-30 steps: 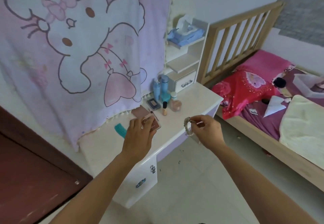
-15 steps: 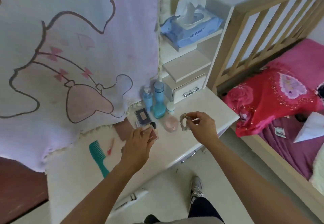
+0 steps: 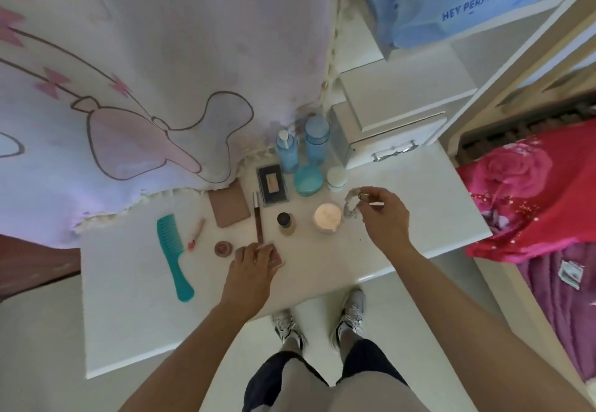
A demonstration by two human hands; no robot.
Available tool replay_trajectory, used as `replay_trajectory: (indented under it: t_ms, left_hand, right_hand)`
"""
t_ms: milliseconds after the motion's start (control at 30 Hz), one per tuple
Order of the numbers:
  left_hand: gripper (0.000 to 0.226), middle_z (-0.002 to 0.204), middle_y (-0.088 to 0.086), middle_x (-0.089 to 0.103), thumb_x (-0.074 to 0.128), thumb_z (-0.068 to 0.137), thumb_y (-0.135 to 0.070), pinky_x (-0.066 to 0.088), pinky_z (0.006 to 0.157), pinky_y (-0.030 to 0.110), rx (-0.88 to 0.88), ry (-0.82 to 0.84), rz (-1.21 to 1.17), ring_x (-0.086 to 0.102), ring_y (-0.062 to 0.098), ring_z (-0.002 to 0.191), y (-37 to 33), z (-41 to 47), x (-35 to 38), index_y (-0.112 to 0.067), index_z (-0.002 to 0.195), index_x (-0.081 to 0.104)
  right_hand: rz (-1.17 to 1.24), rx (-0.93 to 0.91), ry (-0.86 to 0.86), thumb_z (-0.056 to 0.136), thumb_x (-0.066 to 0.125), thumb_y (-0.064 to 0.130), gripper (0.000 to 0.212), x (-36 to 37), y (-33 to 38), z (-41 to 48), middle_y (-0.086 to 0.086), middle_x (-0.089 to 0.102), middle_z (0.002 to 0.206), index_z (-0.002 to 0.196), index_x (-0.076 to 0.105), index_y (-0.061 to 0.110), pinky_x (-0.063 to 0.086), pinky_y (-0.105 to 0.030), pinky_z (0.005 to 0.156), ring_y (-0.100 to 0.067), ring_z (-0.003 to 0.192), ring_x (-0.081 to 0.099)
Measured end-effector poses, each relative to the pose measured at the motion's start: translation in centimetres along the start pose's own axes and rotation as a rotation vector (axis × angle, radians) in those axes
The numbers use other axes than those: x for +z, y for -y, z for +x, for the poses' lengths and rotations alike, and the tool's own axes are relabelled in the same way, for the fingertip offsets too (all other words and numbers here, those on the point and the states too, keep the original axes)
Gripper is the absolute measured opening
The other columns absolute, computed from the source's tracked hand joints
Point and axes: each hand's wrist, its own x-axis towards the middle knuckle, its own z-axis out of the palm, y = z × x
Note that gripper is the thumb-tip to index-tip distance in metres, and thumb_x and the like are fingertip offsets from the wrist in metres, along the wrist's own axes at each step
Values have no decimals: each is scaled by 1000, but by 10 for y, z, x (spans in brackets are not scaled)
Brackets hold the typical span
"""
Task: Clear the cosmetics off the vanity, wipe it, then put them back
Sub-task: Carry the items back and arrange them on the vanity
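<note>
On the white vanity top (image 3: 322, 269) my left hand (image 3: 254, 258) grips a pink compact (image 3: 277, 258), low against the surface. My right hand (image 3: 382, 215) pinches a pale beaded bracelet (image 3: 350, 202) above the right half, beside a round powder jar (image 3: 327, 217). A small foundation bottle (image 3: 285, 223), a brown pencil (image 3: 258, 218), a dark palette (image 3: 272, 185), a brown flat case (image 3: 228, 205), a small round pot (image 3: 223, 247), a pink lip stick (image 3: 196, 233) and a teal comb (image 3: 172, 252) lie there. Two blue bottles (image 3: 306, 144), a teal jar (image 3: 308, 180) and a white-lidded jar (image 3: 337, 178) stand at the back.
A pink cartoon cloth (image 3: 129, 73) hangs over the mirror behind the vanity. A white drawer unit (image 3: 393, 140) with a blue wipes pack (image 3: 451, 2) stands at the back right. A wooden bed frame (image 3: 516, 66) with a red blanket (image 3: 532, 192) is to the right.
The view has dropped closer over the vanity. My left hand has lowered the compact to the surface. My right hand still holds the bracelet, now further right of the powder jar.
</note>
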Motion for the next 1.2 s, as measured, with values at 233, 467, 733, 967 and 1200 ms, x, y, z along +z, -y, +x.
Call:
replay_trajectory:
  t_ms: [233,467,733,967,1200]
  left_hand:
    - [41,124,15,55,65,83,-25,55,74,47,38,33,-41,53,36,106,3,20,30,-13,121,54]
    - [33,130,15,54,56,89,-34,54,71,44,34,1,-10,54,33,106,13,28,26,-19,118,55]
    - [48,148,16,39,55,94,-30,47,94,51,-83,-48,51,43,37,129,31,25,-28,-12,137,47]
    - [50,154,17,32,49,97,-34,38,105,56,-340,-352,56,35,41,137,21,-18,-100,-12,142,45]
    - [56,154,20,29,37,98,-42,34,105,62,-685,-618,87,29,42,140,19,-137,-136,-12,144,43]
  right_hand:
    - [0,141,-1,95,57,22,26,23,-28,9,3,67,112,120,65,26,57,-40,87,-16,88,68]
    - [-466,117,336,99,45,12,51,32,-39,-4,-11,35,154,149,37,12,26,-32,114,-24,140,35]
    - [-375,-46,207,97,52,15,47,15,9,-8,-10,41,149,143,46,14,30,-31,110,-23,136,40]
    - [-380,-459,179,103,42,35,39,24,67,-16,-5,32,156,138,50,21,32,-39,110,-23,142,31]
    - [-467,-989,387,99,29,50,58,82,129,-76,-13,21,161,149,38,23,20,-46,118,-30,147,18]
